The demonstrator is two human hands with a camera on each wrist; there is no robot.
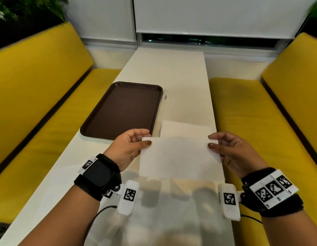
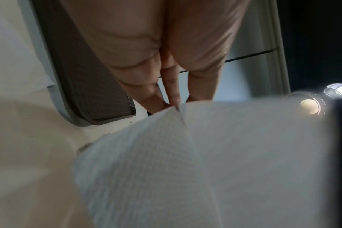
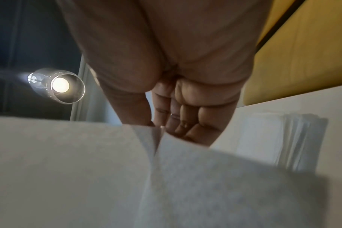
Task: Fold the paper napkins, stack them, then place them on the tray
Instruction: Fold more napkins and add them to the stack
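Observation:
I hold one white paper napkin (image 1: pixel 179 157) up above the table, stretched between both hands. My left hand (image 1: pixel 145 140) pinches its upper left corner between thumb and fingers, and my right hand (image 1: pixel 212 141) pinches the upper right corner. In the left wrist view the left hand (image 2: pixel 176 106) pinches the napkin (image 2: pixel 205 154) where two layers meet. The right wrist view has the right hand (image 3: pixel 158 129) pinching the napkin (image 3: pixel 127 169) the same way. A flat pile of white napkins (image 1: pixel 186 128) lies on the table behind the held one. The dark brown tray (image 1: pixel 122 110), with nothing on it, sits to the left.
The long white table (image 1: pixel 172 71) runs away from me between two yellow bench seats (image 1: pixel 38 86) (image 1: pixel 278 103). The napkin pile (image 3: pixel 283 138) lies near the table's right edge. A white blind and a dark window close off the far end.

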